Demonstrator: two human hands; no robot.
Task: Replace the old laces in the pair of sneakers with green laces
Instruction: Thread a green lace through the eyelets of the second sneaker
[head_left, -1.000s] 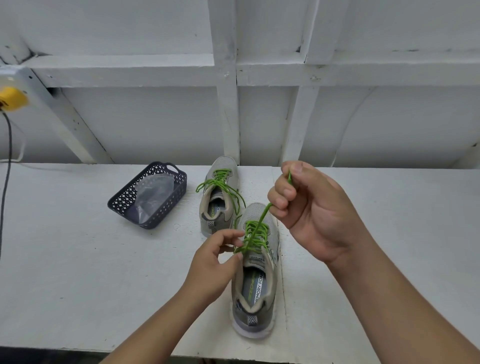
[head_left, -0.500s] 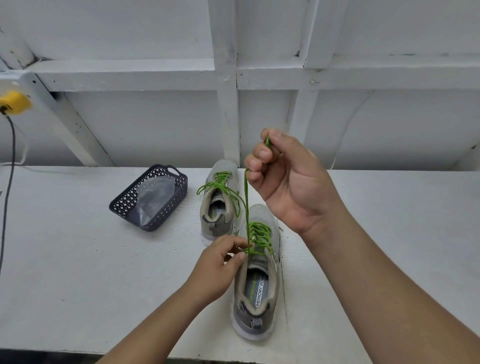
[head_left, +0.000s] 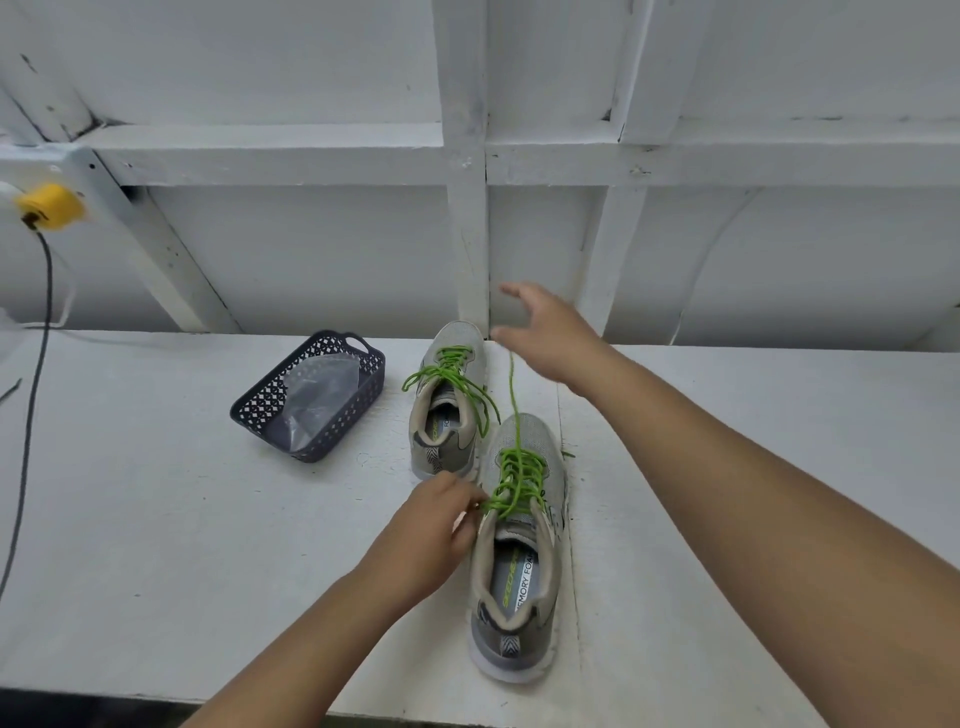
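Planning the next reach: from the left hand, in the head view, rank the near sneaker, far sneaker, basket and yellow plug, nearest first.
From the left hand:
1. Near sneaker, touching, just to its right.
2. Far sneaker, just beyond it.
3. Basket, farther back on the left.
4. Yellow plug, far left on the wall.

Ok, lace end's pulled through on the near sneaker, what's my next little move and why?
Probably regrip the loose lace end with your open right hand. That strand rises free from the near sneaker, while your left hand pinches the lacing at the top eyelets, so the next crossing can follow.
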